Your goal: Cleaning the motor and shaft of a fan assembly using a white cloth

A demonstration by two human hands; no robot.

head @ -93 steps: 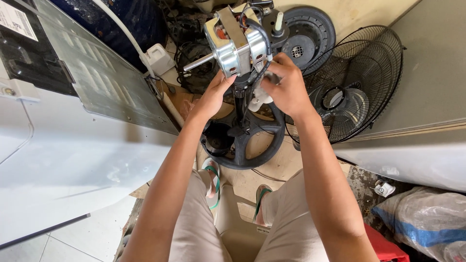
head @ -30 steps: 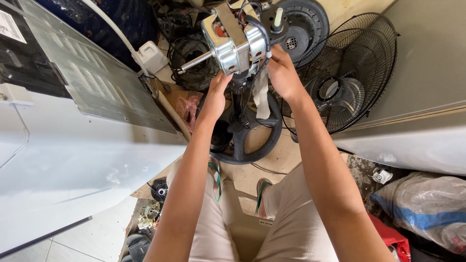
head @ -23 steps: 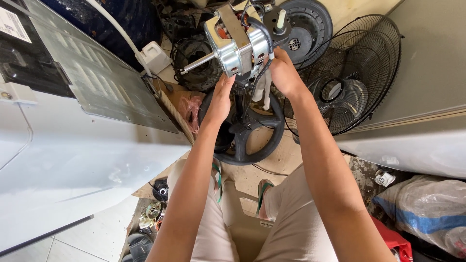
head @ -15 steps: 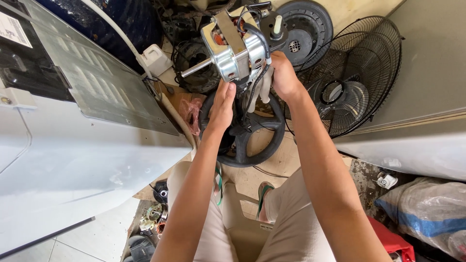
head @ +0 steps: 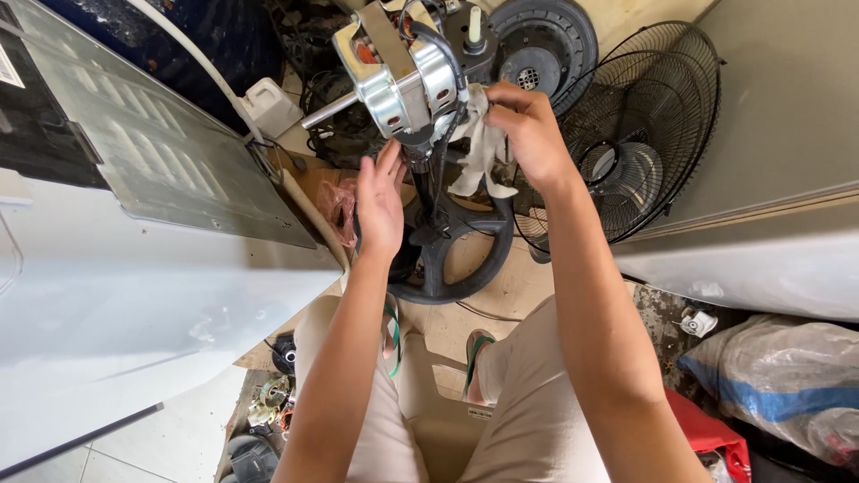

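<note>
A bare fan motor (head: 398, 67) with a silver casing and a protruding shaft stands on a black pole above a round black base (head: 452, 259). My right hand (head: 528, 134) presses a whitish rag (head: 479, 148) against the motor's right side. My left hand (head: 380, 201) is just below the motor, palm open and fingers spread, close to the pole but holding nothing.
A black wire fan guard (head: 644, 134) leans at the right, a dark round fan part (head: 546, 45) behind the motor. A large white appliance panel (head: 125, 295) fills the left, a grey cabinet (head: 787, 179) the right. Bags and small parts lie on the floor.
My left hand has come off the motor and dropped lower, fingers spread. My right hand stays at the motor's right side with the rag.
</note>
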